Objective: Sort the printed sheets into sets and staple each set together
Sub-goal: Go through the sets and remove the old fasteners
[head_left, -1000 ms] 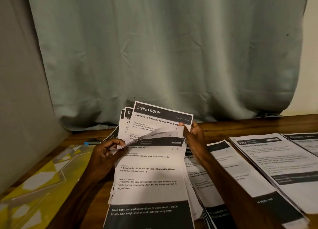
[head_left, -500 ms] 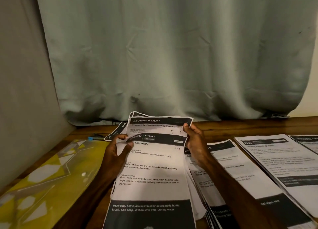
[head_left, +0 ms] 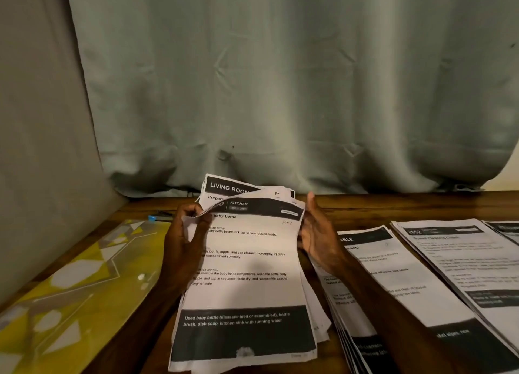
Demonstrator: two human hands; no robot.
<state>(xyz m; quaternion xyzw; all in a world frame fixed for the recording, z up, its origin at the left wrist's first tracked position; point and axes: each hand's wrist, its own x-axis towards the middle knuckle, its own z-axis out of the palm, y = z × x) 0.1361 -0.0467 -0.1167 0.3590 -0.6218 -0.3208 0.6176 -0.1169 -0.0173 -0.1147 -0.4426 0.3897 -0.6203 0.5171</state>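
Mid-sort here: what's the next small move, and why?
Probably lift the white printed KITCHEN sheet clear: the left hand pinches its raised corner, a LIVING ROOM sheet shows behind it, and the right hand is open at its right edge.

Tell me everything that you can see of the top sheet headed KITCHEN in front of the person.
The top sheet is white printed paper, with a dark band headed KITCHEN at its top and a wider dark band with white text at its bottom. It lies on a loose stack on the wooden table, its top left corner curled up. The left hand pinches that corner; the right hand, fingers straight, rests against its right edge.
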